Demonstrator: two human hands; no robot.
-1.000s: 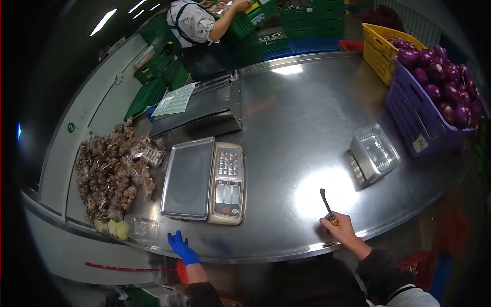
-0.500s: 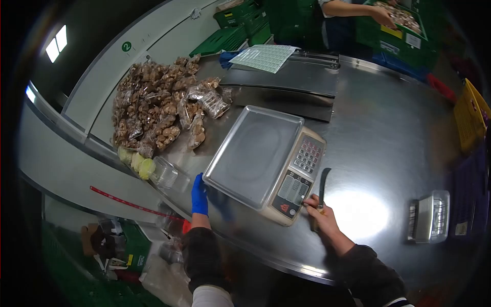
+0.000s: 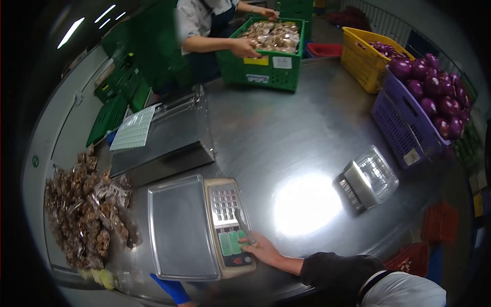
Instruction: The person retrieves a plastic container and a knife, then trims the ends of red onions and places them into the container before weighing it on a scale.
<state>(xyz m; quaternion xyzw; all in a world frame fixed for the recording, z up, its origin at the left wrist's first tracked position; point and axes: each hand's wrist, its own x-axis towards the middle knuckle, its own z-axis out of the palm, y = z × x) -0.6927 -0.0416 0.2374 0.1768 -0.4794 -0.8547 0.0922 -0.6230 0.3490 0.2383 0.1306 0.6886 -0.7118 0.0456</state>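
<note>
My left hand [image 3: 173,290], in a blue glove, is at the near left corner of the weighing scale [image 3: 184,230]; most of its fingers are hidden by the scale's edge. The scale's metal pan is bare, and its display [image 3: 231,242] glows green. My right hand [image 3: 262,249], ungloved, is closed on the handle of a knife [image 3: 240,219]. The dark, curved blade points away from me, over the scale's keypad [image 3: 224,202]. Bagged brown mushrooms [image 3: 84,215] lie heaped left of the scale.
Across the steel table [image 3: 276,133], a person's hands [image 3: 245,47] hold a green crate [image 3: 266,69] of bagged mushrooms. A purple crate [image 3: 404,125] of red onions, a yellow crate [image 3: 358,59] and stacked clear trays [image 3: 371,176] stand right. A printed sheet [image 3: 134,128] tops a metal unit [image 3: 163,148].
My view has swung right, bringing the onion crates in. The knife has moved from the table beside the scale to over its panel. The display has lit up. The other person's green crate shows more fully.
</note>
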